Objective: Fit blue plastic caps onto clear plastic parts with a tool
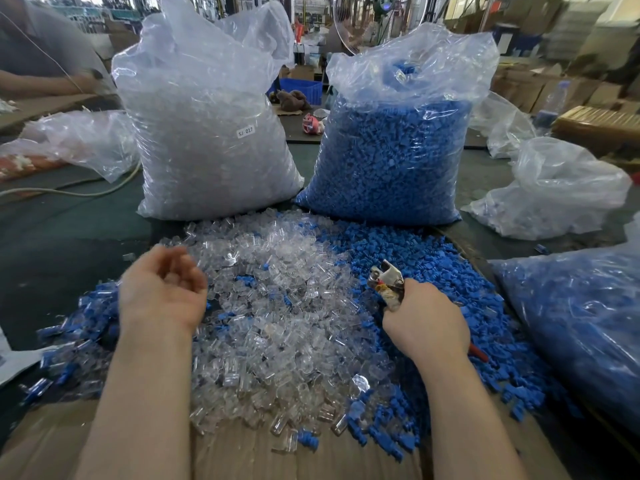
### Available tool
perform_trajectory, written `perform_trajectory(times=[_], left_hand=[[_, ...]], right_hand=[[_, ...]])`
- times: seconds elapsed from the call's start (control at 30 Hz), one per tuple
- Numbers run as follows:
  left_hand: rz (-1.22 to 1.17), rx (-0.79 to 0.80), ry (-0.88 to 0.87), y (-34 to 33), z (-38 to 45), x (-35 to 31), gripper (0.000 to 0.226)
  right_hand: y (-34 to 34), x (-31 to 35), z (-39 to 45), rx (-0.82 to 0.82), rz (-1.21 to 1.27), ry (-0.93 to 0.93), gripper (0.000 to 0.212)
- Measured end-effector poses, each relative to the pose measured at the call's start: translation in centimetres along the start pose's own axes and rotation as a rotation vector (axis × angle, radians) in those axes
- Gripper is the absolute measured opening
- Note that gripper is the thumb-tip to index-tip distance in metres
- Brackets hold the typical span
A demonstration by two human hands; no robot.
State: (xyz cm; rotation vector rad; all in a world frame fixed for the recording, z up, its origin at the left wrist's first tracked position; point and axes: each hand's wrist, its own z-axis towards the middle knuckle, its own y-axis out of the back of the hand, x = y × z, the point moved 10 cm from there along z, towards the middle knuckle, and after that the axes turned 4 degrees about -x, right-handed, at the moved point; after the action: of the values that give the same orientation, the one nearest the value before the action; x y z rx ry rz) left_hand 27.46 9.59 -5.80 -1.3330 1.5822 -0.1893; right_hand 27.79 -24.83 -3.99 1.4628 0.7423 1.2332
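Right hand [427, 322] clenched around the tool [386, 280] — plier-like, pale worn head, red handle tip showing behind the wrist, long axis running from lower right to upper left, head aimed toward the clear plastic parts [277, 306]. Left hand [162, 289] hovers blurred over the pile's left edge, fingers loosely curled; whether it holds anything, cannot tell. Loose blue caps [433, 258] heaped right of the clear ones — too many to count; two big upright bags behind, one clear bag [204, 133], one blue bag [391, 150].
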Motion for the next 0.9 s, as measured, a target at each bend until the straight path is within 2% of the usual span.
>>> perform_trajectory(times=[0.13,0.2,0.27,0.33,0.47,0.6,0.77,0.9], left_hand=[[0.848,0.231,-0.296,-4.3,-2.1,1.8,0.003],[1.22,0.335,-0.467,-5.9,-3.1,3.5,0.013],[1.558,0.363,-0.636,-6.4,-3.6,5.0,0.028],[1.723,0.355,-0.753,-6.7,-3.9,5.9,0.04],[1.705,0.364,-0.855,-7.1,-4.5,5.9,0.031],[1.721,0.369,-0.882,-7.2,-4.7,6.1,0.026],[1.671,0.369,-0.845,-7.0,-4.6,5.9,0.022],[1.444,0.407,-0.704,-7.2,-4.7,5.7,0.014]], right_hand=[[-0.4,0.2,0.0,0.035,-0.016,0.009,0.014],[-0.3,0.2,0.0,0.034,-0.022,0.007,0.017],[-0.3,0.2,0.0,0.031,-0.023,0.008,0.019],[-0.3,0.2,0.0,0.034,-0.013,0.01,0.023],[-0.5,0.5,-0.1,0.048,-0.017,0.022,0.017],[-0.5,0.6,-0.2,0.047,-0.007,0.025,0.014],[0.6,0.2,-0.1,-0.038,0.012,-0.012,0.023],[0.8,0.4,0.1,-0.075,0.12,-0.01,0.025]])
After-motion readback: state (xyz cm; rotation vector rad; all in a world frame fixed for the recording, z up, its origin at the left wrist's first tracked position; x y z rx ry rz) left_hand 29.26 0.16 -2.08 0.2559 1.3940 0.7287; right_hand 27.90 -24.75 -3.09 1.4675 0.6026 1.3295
